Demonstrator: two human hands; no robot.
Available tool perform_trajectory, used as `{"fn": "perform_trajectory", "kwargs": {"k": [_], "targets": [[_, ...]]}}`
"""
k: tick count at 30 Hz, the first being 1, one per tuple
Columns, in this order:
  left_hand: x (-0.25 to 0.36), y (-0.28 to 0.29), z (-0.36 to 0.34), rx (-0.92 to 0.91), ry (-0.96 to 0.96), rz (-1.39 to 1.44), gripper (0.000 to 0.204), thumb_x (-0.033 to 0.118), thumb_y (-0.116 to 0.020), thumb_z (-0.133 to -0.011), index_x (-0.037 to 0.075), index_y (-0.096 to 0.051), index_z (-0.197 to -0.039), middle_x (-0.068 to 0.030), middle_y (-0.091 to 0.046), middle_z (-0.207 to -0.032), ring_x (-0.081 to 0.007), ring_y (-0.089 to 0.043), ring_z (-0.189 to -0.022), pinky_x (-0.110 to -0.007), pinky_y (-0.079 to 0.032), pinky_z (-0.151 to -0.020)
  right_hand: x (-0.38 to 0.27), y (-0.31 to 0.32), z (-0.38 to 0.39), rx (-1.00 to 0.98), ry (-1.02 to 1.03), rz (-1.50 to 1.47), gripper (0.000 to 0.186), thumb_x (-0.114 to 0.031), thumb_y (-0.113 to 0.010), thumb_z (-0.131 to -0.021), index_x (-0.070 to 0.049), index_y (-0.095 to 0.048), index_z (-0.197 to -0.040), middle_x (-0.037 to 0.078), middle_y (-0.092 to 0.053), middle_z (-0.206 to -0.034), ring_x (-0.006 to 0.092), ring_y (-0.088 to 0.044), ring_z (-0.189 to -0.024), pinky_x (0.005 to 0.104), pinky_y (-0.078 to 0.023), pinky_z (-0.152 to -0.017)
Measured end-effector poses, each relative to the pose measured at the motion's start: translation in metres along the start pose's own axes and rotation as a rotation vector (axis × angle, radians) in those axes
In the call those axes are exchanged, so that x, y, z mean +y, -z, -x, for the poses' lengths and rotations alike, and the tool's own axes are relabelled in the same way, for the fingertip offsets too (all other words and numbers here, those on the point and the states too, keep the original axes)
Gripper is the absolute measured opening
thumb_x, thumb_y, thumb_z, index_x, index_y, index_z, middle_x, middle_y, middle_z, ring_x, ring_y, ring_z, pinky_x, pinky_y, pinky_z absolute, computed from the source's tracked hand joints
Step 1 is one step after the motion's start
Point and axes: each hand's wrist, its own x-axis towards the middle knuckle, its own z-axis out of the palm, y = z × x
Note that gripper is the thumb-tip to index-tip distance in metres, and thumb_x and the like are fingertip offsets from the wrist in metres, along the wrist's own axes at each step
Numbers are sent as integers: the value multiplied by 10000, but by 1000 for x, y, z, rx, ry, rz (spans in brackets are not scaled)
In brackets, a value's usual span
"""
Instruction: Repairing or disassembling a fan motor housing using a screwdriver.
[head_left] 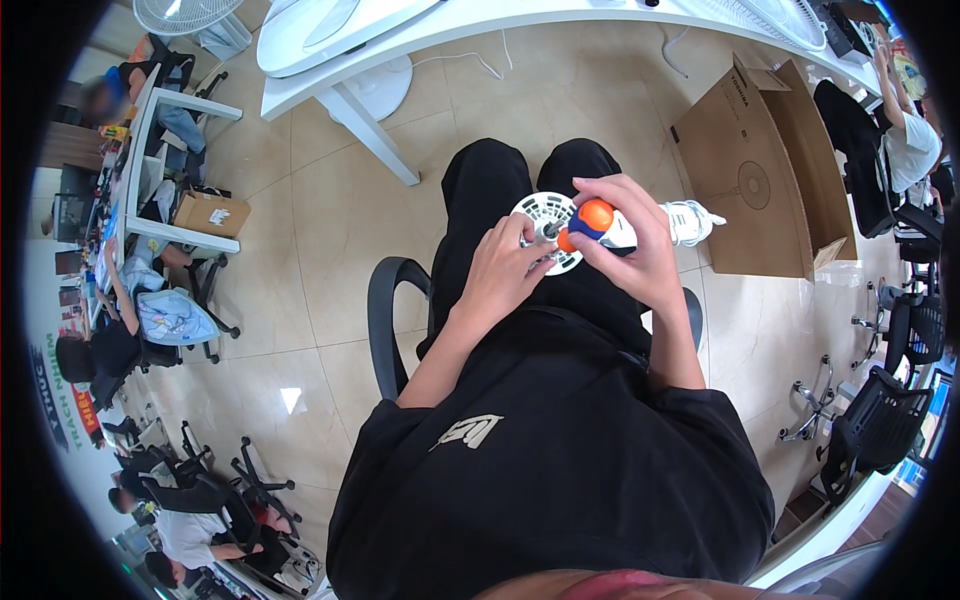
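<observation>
Over my lap, between my knees, sits a round white slotted part (543, 206) that looks like a fan motor housing, with a short metal shaft (551, 230) at its middle. My left hand (499, 268) is closed on the housing, thumb and fingertips bent in close to the shaft. An orange and dark blue screwdriver (597, 215) is gripped by its handle in my right hand (643, 246), tilted toward the housing's centre. Whether its tip touches the housing is hidden by my fingers.
A white desk (450, 32) runs across the far side. To the right stands a large open cardboard box (735, 170). A chair armrest (381, 330) is beside my left arm. Standing fans, office chairs and several people are around the room's edges.
</observation>
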Motion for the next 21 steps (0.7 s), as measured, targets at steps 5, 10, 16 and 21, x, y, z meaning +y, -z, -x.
{"fn": "perform_trajectory", "kwargs": {"k": [5,10,16,21], "targets": [[-2,-4,-3,6,-9,5,163,131,-825,-766,77,-775,-911,-70,-524,-891,-255,-563,-823,-382,-481,-720,2,6,-3,5,31,19,426,-34,-783,-762,-18,-686,-1177,136,-670,-1056,259,-665,-947,332,-527,-833],[-2,-7,-7,41,-23,3,139,122,-813,-767,73,-765,-887,-46,-558,-845,-237,-592,-815,-383,-475,-725,4,9,-4,1,38,37,410,-19,-777,-761,-12,-687,-1161,138,-670,-1057,263,-666,-949,332,-528,-834],[-3,-16,-1,63,-85,-77,115,157,-760,-817,65,-697,-788,-55,-600,-838,-246,-625,-803,-389,-468,-691,-1,10,0,0,31,36,409,7,-776,-751,0,-683,-1149,154,-670,-1054,297,-671,-955,357,-531,-855],[-5,-24,1,36,-102,-107,116,149,-746,-814,62,-675,-839,-54,-606,-887,-231,-623,-850,-388,-470,-703,4,7,5,24,-6,22,412,-19,-800,-708,2,-698,-1107,134,-671,-1006,268,-668,-925,347,-522,-818]]}}
